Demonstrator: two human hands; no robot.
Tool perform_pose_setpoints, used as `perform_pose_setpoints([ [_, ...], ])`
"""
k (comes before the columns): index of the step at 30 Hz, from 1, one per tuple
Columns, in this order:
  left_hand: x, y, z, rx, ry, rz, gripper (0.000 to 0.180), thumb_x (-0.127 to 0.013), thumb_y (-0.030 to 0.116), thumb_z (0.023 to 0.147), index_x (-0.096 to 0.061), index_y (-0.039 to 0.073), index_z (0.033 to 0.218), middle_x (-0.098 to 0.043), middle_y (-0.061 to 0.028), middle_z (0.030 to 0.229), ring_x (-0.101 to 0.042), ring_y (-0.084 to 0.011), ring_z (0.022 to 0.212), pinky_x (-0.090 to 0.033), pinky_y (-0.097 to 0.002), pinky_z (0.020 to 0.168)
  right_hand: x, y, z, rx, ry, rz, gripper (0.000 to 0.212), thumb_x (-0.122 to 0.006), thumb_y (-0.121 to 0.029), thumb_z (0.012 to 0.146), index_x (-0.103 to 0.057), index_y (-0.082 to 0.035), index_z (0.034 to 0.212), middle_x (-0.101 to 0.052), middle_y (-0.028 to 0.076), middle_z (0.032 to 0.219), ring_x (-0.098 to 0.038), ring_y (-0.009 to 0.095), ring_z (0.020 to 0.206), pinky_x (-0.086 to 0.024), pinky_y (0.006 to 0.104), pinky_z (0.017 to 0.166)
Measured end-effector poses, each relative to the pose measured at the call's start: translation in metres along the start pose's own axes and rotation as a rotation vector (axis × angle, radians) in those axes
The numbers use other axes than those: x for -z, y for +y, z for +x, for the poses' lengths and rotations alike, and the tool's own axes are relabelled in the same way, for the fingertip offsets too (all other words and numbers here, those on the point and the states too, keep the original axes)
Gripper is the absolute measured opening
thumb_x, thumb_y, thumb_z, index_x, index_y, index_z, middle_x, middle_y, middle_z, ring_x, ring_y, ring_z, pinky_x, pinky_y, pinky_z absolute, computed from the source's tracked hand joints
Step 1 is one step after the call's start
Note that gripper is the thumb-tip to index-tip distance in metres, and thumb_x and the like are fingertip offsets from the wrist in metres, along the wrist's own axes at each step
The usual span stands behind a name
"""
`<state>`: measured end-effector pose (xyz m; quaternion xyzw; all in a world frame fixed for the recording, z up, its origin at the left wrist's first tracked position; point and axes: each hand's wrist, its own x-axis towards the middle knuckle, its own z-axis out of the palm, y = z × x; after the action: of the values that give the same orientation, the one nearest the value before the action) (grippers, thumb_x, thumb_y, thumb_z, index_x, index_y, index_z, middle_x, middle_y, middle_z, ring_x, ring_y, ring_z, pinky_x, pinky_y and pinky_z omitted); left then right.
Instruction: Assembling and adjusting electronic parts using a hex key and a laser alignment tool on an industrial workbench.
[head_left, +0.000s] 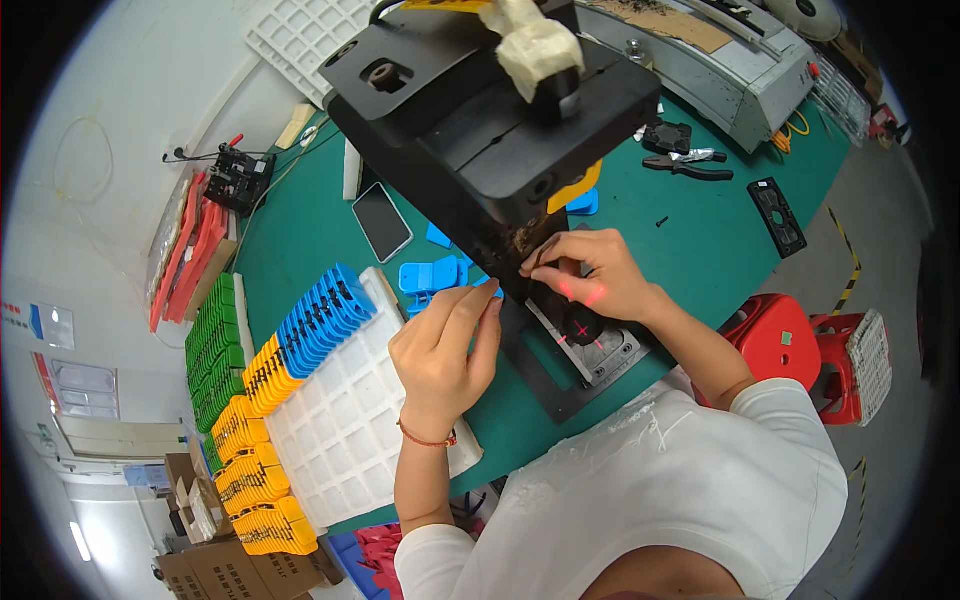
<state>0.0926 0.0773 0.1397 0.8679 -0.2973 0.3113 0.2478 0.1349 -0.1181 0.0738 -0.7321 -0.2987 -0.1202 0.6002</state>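
Note:
My left hand (446,350) is raised with its fingertips pinched together. Blue plastic parts (430,276) lie just beyond these fingers, and whatever the fingers hold is too small to make out. Under the head of a black press machine (490,130), my right hand (596,275) has thumb and forefinger drawn together. Something thin and dark seems to be at its fingertips, but its kind does not show. Below the right wrist sits a metal fixture (600,362) with a round black piece (583,326) on it. Red laser lines cross on that piece and fall on my right hand.
On the left, a white grid tray (340,430) carries rows of blue, yellow and green plastic parts (325,310). A phone (382,222) lies behind it on the green table. Pliers (688,168) and a black plate (776,217) lie at right. Red stools (775,340) stand beside the table.

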Motion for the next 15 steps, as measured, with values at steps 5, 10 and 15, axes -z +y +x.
perform_pose_setpoints([
  [5,-0.006,0.008,0.001,0.017,0.004,-0.047,0.022,-0.069,-0.001,0.069,-0.067,0.005,0.090,-0.063,-0.0055,0.078,-0.058,-0.0179,0.057,-0.043,-0.0263,0.049,0.028,-0.008,-0.009,-0.017,0.172,0.083,0.003,-0.062,0.003,0.080,-0.060,0.004,0.083,-0.068,0.012,0.089,-0.059,0.009,0.058,-0.044,0.0197,0.046],
  [10,-0.042,0.025,0.018,-0.143,-0.182,-0.234,0.019,-0.064,0.003,0.073,-0.063,0.005,0.092,-0.061,-0.0054,0.082,-0.060,-0.0226,0.065,-0.048,-0.0303,0.053,0.073,-0.018,-0.048,-0.182,0.534,0.128,0.008,-0.060,-0.001,0.084,-0.062,0.001,0.092,-0.068,0.009,0.088,-0.055,0.005,0.058,-0.041,0.0166,0.047],
  [15,-0.112,0.049,0.062,-0.209,-0.527,-0.191,0.013,-0.063,0.006,0.076,-0.061,0.005,0.089,-0.059,-0.0105,0.084,-0.060,-0.0307,0.075,-0.048,-0.0404,0.063,0.102,-0.026,-0.090,-0.162,0.772,0.113,0.008,-0.059,-0.001,0.086,-0.062,0.003,0.093,-0.068,0.011,0.090,-0.048,0.003,0.052,-0.038,0.0152,0.046],
])
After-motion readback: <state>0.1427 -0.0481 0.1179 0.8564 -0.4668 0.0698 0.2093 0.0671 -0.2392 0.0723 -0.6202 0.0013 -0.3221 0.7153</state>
